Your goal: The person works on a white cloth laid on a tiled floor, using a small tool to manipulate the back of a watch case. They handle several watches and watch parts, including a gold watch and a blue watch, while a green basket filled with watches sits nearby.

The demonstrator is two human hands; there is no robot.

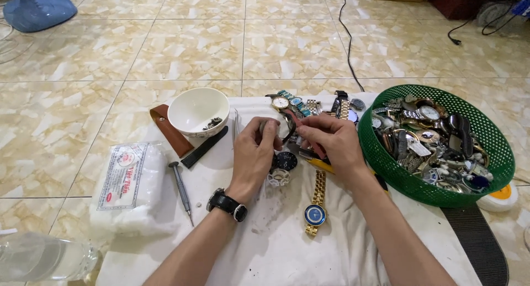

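Your left hand point(254, 151) pinches a small pale watch part point(266, 125); the right hand point(331, 142), at its 3 o'clock, has fingers point(302, 132) clamped on a dark strap point(289, 120) arching between them — gold wristwatch point(316, 203) at 6 o'clock, green basket point(497, 153) beyond.

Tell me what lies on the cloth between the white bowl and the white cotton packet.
In the head view, between the white bowl and the cotton packet lie a brown leather strap, a black strap and a small screwdriver.
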